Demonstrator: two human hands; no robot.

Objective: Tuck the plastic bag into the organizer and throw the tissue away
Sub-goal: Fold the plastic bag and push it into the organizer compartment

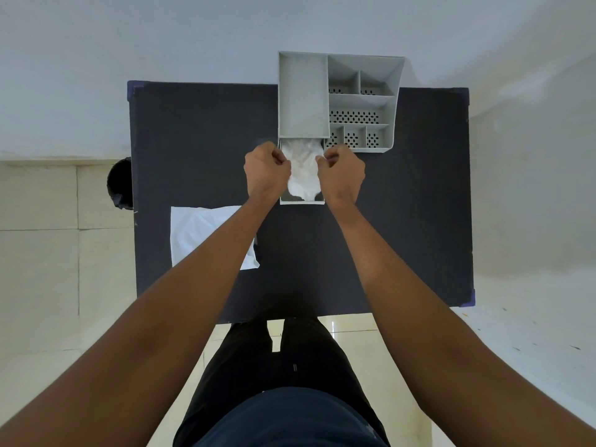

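Seen from your head camera, you stood over a dark table (403, 204), both arms stretched toward the grey organizer (361, 101) at its far edge. Your left hand (267, 171) and right hand (342, 172) were each curled nearly closed, pinching opposite sides of the crumpled white plastic bag (303, 171), which sat bunched in the organizer's pulled-out drawer (301, 201), between the two hands. The far end of the bag reached under the organizer's body while the near end mounded above the drawer rim. The tissue (196, 233) lay flat on the table to your left, partly hidden by your left forearm and untouched. A dark round bin (120, 183) showed just past the table's left edge, likely where the tissue belonged. The risk from here looked plain: the bag, springy and piled above the rim, could catch on the housing and jam or spill out if the drawer were pushed shut before it was pressed flat. A hard shove might also slide the light organizer off the far edge, which it already overhung.
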